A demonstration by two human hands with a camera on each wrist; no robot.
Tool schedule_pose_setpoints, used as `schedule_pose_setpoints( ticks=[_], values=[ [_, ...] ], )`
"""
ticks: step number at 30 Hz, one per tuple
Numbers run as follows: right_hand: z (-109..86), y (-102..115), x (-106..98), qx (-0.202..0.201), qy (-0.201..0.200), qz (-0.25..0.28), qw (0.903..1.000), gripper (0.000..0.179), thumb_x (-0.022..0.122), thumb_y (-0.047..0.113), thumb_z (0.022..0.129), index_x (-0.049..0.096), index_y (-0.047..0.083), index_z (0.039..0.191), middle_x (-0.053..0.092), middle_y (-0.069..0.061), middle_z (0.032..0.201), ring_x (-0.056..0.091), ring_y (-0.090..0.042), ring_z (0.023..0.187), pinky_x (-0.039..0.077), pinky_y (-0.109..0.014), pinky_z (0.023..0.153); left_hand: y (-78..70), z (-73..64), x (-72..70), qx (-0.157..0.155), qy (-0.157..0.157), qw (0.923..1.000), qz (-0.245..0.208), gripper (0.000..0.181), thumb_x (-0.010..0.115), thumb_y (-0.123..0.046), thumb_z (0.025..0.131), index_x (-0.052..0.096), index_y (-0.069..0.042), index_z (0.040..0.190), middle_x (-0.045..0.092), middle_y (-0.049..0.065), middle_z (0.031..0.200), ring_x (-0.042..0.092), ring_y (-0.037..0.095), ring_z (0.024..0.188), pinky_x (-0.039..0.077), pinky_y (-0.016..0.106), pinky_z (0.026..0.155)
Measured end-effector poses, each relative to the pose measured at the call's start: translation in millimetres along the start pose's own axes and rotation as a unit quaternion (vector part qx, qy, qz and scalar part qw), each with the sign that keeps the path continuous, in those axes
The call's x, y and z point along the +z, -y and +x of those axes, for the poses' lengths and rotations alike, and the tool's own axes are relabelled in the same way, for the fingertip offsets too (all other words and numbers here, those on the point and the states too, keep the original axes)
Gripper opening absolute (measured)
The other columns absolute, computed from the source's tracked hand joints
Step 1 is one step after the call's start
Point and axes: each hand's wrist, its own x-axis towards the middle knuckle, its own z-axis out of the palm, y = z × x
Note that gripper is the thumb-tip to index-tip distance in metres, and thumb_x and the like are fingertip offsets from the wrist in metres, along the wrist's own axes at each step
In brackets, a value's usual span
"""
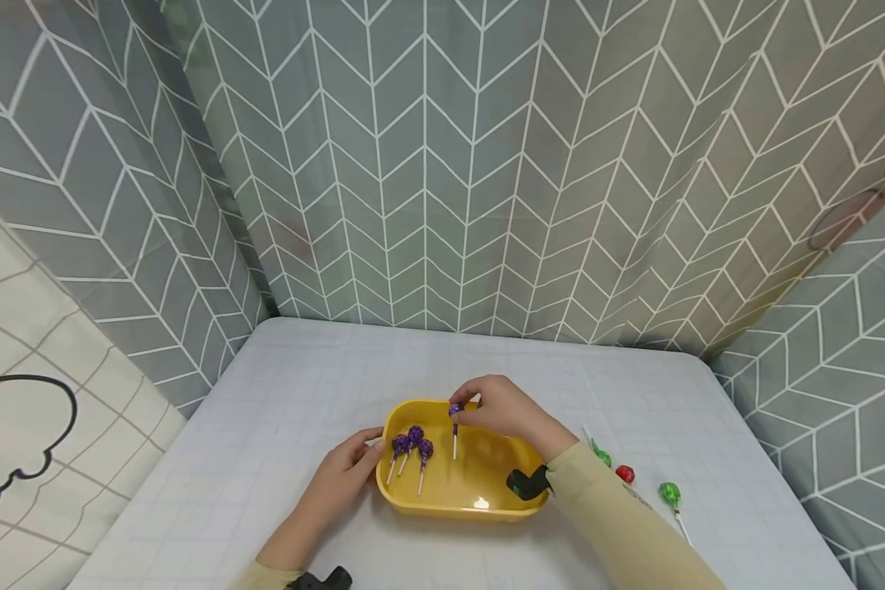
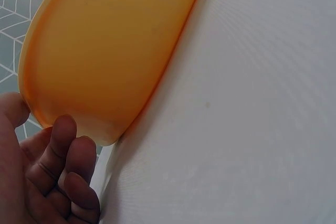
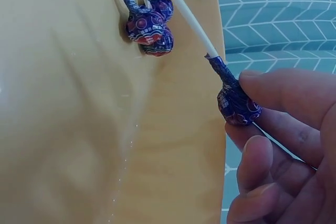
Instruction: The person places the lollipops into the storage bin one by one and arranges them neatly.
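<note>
Over the back of a yellow tray, my right hand pinches a purple-wrapped lollipop by its candy head. In the head view its white stick points down; the right wrist view shows thumb and fingertips around the wrapped ball. Several more purple lollipops lie together in the tray's left part, sticks toward the front. At the tray's left end my left hand holds the rim, thumb at the edge and fingers curled against the outer wall.
Right of the tray, on the white-covered table, lie a green lollipop, a red lollipop and another green lollipop. My right forearm passes beside them. Patterned grey curtains stand behind the table and at its sides.
</note>
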Motion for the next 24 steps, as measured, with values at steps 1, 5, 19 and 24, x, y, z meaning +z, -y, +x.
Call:
schedule_pose_setpoints(
  ticks=[1,5,19,24],
  values=[
    [0.9,-0.1,0.5,-0.002,0.001,-0.002,1.0000,0.018,0.069,0.032,0.079,0.068,0.023,0.094,0.062,0.013,0.089,0.056,-0.012,0.081,0.045,-0.026,0.068,-0.2,0.1,0.0,0.000,-0.001,1.0000,0.001,0.040,0.047,-0.051,0.088,0.053,-0.029,0.122,0.060,-0.002,0.073,0.058,0.015,0.064,0.046,0.028,0.059],
    [3.6,0.0,2.3,-0.003,0.006,-0.007,0.9999,0.017,0.069,0.032,0.079,0.068,0.023,0.093,0.063,0.012,0.089,0.056,-0.013,0.084,0.045,-0.026,0.070,0.1,0.4,-0.1,-0.001,0.000,1.0000,0.001,0.041,0.047,-0.051,0.088,0.052,-0.029,0.122,0.060,-0.003,0.073,0.058,0.015,0.064,0.047,0.028,0.060],
    [7.0,7.4,10.1,-0.016,0.026,-0.045,0.9985,0.019,0.069,0.031,0.079,0.069,0.021,0.095,0.062,0.015,0.088,0.056,-0.010,0.086,0.044,-0.026,0.077,0.6,0.0,-0.7,0.001,0.001,1.0000,-0.002,0.037,0.048,-0.049,0.089,0.053,-0.030,0.121,0.060,-0.002,0.073,0.058,0.015,0.064,0.046,0.028,0.059],
    [7.3,9.5,16.0,-0.018,0.030,-0.056,0.9978,0.020,0.069,0.032,0.079,0.069,0.020,0.095,0.062,0.014,0.088,0.057,-0.012,0.088,0.044,-0.026,0.078,-0.8,-0.4,-0.8,0.001,-0.001,1.0000,0.000,0.037,0.048,-0.048,0.089,0.053,-0.030,0.121,0.060,-0.002,0.072,0.058,0.016,0.064,0.046,0.029,0.059]
  ],
)
